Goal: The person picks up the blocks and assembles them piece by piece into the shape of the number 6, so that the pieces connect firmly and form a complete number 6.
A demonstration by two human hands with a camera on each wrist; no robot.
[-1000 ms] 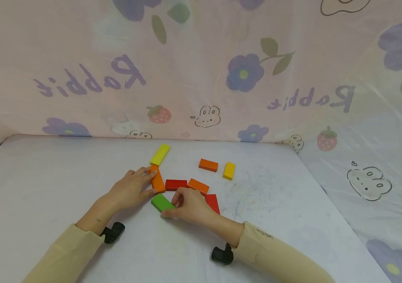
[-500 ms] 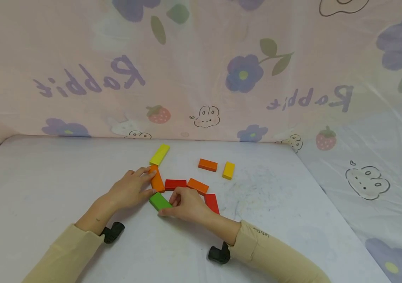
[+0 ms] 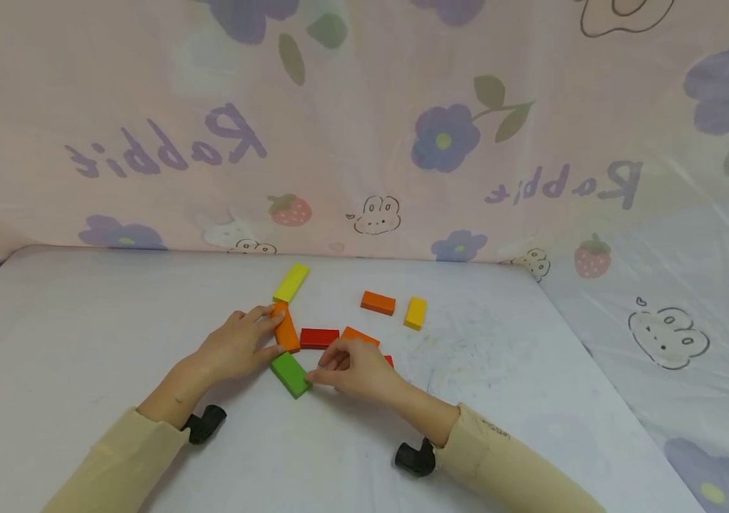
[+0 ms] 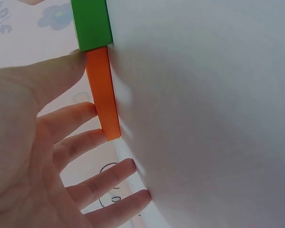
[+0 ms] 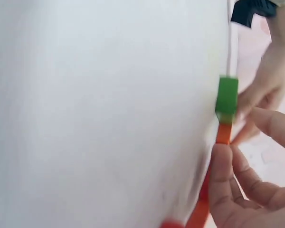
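The left hand (image 3: 236, 347), fingers spread, rests its fingertips on an orange block (image 3: 286, 330) just above its three o'clock; the green block (image 3: 291, 375) lies near that hand's four o'clock. The right hand (image 3: 364, 368) is loosely bent, thumb apart from fingers, with the green block at its nine o'clock, just beside the thumb; contact there cannot be told.

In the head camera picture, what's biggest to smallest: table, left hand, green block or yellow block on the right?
1. Table
2. Left hand
3. Green block and yellow block on the right: unsure, because green is nearer the camera.
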